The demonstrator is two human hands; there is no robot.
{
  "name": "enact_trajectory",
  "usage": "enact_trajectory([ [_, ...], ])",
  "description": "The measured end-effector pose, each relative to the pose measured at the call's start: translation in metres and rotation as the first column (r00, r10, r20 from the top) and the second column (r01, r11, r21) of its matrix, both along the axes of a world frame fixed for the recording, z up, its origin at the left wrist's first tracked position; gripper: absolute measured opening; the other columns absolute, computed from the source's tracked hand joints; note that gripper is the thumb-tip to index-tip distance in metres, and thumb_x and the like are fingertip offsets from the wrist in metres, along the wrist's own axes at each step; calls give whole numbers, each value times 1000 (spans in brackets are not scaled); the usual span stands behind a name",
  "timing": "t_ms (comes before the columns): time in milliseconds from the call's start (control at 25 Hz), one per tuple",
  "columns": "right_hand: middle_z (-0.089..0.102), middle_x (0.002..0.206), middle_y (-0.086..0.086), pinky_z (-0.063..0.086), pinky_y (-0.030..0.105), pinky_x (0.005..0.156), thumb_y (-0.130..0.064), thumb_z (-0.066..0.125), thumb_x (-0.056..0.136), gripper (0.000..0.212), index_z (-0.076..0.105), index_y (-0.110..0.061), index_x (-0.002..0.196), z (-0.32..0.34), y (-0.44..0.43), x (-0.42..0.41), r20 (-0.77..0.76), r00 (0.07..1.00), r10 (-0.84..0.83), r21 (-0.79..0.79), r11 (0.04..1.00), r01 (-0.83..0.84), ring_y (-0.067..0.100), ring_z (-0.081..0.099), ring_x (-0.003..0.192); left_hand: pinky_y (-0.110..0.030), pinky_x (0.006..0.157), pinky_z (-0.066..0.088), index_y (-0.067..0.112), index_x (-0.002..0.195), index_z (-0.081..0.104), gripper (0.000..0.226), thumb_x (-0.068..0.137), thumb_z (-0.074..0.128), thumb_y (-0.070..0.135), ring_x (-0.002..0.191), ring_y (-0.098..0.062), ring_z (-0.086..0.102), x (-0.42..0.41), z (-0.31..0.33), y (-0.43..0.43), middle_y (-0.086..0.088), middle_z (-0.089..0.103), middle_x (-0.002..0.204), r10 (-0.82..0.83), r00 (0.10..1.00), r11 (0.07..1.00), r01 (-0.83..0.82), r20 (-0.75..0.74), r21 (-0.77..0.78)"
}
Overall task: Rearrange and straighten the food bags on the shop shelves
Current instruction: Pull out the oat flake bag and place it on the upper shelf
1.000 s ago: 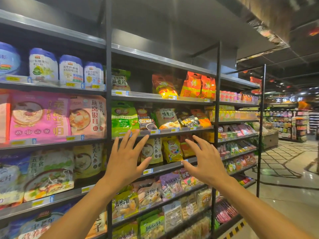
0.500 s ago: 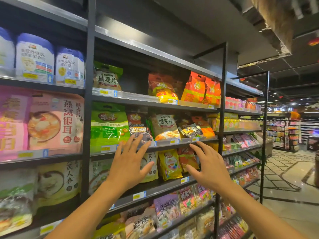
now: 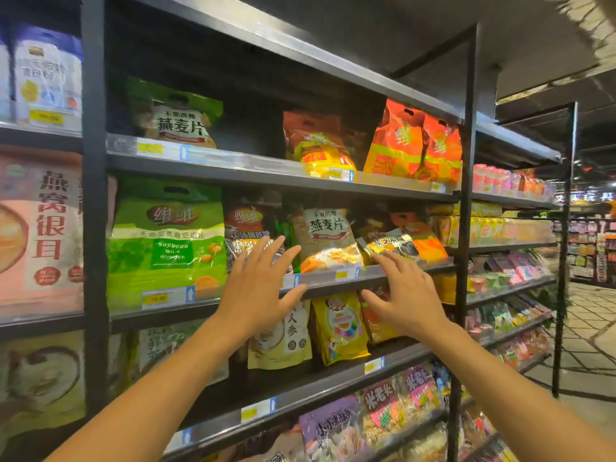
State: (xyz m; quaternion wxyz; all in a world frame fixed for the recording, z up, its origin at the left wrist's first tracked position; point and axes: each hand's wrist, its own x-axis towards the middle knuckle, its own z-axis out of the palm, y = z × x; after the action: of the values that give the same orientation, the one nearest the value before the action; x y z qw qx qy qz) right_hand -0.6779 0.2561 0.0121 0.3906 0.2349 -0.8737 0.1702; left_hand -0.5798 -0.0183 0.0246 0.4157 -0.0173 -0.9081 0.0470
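Both my hands reach up at the middle shelf (image 3: 393, 273) with fingers spread and hold nothing. My left hand (image 3: 260, 288) is in front of a dark red bag (image 3: 248, 225) that stands beside a big green soybean milk powder bag (image 3: 166, 241). My right hand (image 3: 405, 295) has its fingertips at the shelf edge, just below a tilted black and gold bag (image 3: 391, 243). Between the hands stands a tan oat flake bag (image 3: 325, 238). An orange bag (image 3: 423, 238) leans behind the black one.
The shelf above carries a green oat bag (image 3: 176, 118), a brown-yellow bag (image 3: 320, 145) and two orange bags (image 3: 413, 145). Below hang a beige bag (image 3: 286, 338) and a yellow bag (image 3: 340, 328). A black upright post (image 3: 465, 211) stands right of my right hand. An aisle opens at the right.
Both hands have risen from the lower shelf level to the middle shelf and come closer to the bags. The view has moved in toward the shelves.
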Motion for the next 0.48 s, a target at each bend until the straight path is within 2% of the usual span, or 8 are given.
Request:
enact_trajectory([
  [120, 37, 163, -6, 33, 48, 120, -65, 57, 89, 76, 36, -35, 156, 7, 4, -73, -20, 998, 64, -7, 998, -64, 17, 34, 151, -51, 127, 17, 40, 161, 19, 75, 95, 34, 73, 159, -23, 8, -57, 8, 11, 4, 16, 172, 27, 1000, 999, -28, 15, 46],
  [280, 42, 160, -5, 40, 42, 116, -62, 59, 89, 77, 39, -28, 156, 23, 12, -166, -44, 983, 178, 3, 984, -178, 17, 38, 147, -50, 125, 21, 38, 161, 18, 75, 96, 40, 68, 159, -22, 11, -130, 31, 27, 5, 18, 170, 87, 996, 989, -90, 27, 117],
  [480, 45, 157, -3, 44, 41, 114, -61, 63, 86, 83, 38, -23, 156, 36, 17, -274, -29, 963, 268, 5, 964, -268, 19, 43, 144, -49, 122, 32, 31, 160, 25, 74, 96, 56, 55, 153, -22, 27, -222, 56, 40, 2, 30, 166, 17, 997, 938, -43, 81, 343],
])
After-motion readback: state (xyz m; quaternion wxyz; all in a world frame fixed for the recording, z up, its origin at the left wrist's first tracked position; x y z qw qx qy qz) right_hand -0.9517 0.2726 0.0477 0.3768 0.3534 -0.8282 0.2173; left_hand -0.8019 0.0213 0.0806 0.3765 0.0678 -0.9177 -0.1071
